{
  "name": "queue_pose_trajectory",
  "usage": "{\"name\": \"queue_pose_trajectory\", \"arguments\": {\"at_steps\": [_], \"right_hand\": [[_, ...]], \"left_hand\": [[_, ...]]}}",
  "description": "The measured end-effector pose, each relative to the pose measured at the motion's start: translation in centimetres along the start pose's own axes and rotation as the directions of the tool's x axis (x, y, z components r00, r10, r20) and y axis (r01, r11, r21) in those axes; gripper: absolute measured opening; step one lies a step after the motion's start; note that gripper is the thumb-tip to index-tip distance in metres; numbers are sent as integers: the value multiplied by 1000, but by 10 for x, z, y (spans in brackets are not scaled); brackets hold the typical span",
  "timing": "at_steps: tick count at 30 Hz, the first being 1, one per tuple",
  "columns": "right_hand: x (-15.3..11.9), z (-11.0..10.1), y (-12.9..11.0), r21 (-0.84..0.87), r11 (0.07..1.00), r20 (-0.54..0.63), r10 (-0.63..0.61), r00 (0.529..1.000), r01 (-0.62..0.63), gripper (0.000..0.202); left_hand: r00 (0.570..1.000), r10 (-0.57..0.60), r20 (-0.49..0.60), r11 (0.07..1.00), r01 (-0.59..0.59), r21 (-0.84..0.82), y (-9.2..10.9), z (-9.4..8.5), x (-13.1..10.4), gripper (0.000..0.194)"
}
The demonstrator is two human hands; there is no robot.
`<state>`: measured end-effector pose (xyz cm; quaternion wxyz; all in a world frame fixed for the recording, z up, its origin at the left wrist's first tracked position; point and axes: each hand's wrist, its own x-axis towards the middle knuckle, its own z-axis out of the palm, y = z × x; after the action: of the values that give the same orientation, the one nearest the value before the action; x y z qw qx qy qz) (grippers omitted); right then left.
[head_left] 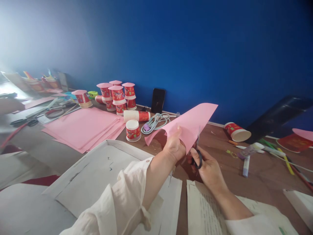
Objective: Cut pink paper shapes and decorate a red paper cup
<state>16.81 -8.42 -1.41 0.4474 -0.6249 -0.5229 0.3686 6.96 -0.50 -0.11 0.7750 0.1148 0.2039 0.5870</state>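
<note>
My left hand (175,146) grips a curved sheet of pink paper (190,120) near its lower edge, thumb lying on top. In my right hand (207,168) is a pair of black-handled scissors (199,159), fingers through the loops. Their blades point upward at the paper's right part, partly hidden by it. The paper is held up above the brown table, its left end curling down. Behind the left hand stands an upturned red paper cup (133,132), with a coiled grey cable (156,123) beside it.
Pink sheets (83,127) lie stacked at the left. Several red cups with pink paper tops (118,93) are piled near the blue wall, beside a phone (158,100). A fallen cup (237,131) and glue sticks (246,165) lie right. A white box lid (97,169) sits in front.
</note>
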Motion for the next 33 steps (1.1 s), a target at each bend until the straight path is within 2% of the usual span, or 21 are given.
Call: {"name": "queue_pose_trajectory", "arguments": {"at_steps": [11,20,23,28,33], "right_hand": [[1,-2,7,27,1000,26,8,1000,-8,45],[-1,-2,9,54,998,-2,14,1000,-14,55],[0,-3,9,41,999,-2,5,1000,-5,56],[0,-3,10,46,999,-14,13,1000,-12,61],[0,-5,13,70,997,-7,20,1000,-19,62]], "left_hand": [[998,-13,57,1000,13,-11,-1,-5,4,24],[999,-32,-11,999,32,15,2,0,-1,25],[999,6,-38,1000,-6,-1,3,1,-2,22],[1000,-7,-12,1000,7,5,4,2,-2,25],[999,-16,-45,1000,17,10,7,3,0,23]]}}
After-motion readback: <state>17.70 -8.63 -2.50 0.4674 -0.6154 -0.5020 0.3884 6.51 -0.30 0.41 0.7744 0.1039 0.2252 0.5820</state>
